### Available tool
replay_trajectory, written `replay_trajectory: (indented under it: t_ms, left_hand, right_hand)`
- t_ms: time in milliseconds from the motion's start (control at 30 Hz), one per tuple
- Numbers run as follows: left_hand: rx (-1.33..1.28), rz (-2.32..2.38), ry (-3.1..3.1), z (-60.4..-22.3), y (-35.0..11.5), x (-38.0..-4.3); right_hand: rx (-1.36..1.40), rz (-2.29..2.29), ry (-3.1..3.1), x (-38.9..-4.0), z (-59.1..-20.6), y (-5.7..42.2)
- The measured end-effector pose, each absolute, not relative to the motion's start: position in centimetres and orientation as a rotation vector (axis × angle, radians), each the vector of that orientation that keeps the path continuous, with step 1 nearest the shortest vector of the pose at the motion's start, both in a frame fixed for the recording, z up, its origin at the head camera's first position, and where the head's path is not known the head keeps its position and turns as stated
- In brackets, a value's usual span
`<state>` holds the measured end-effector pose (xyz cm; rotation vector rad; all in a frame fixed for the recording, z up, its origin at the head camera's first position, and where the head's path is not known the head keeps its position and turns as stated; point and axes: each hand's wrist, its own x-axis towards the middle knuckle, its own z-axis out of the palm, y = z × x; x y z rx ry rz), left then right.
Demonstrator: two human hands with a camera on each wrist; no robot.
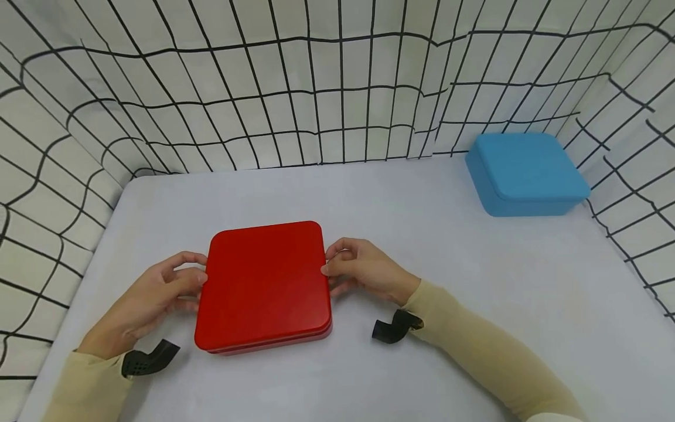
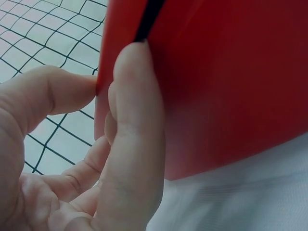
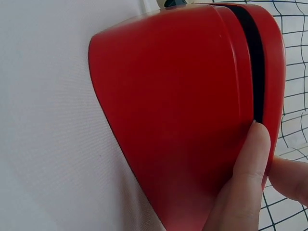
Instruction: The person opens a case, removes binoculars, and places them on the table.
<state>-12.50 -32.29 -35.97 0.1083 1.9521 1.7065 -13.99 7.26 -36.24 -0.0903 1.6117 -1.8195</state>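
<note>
A red square box [image 1: 266, 293] with rounded corners sits on the white table, left of the middle. Its red lid [image 1: 263, 275] stands slightly raised, and a dark gap [image 3: 257, 72] runs between lid and base in the right wrist view. My left hand [image 1: 153, 293] pinches the lid's left edge. Opposite it, my right hand [image 1: 366, 269] grips the right edge of the lid with thumb and fingers. In the left wrist view, one fingertip [image 2: 132, 60] lies at the gap while another presses the lid's outer side. The box's inside is hidden.
A closed blue box [image 1: 529, 176] stands at the table's back right corner. Black wire mesh [image 1: 343, 91] rises along the back and both sides. Black devices are strapped at both wrists over beige sleeves [image 1: 485, 346]. White table surface [image 1: 401, 205] extends between the two boxes.
</note>
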Motion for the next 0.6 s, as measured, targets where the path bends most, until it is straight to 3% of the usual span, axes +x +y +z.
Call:
replay_trajectory:
  t_ms: [600]
  left_hand:
    - [0.089,1.651,2.016,-35.3,-32.2,-12.2]
  right_hand:
    - [-0.119,-1.835,1.633,-13.7,-36.0,7.2]
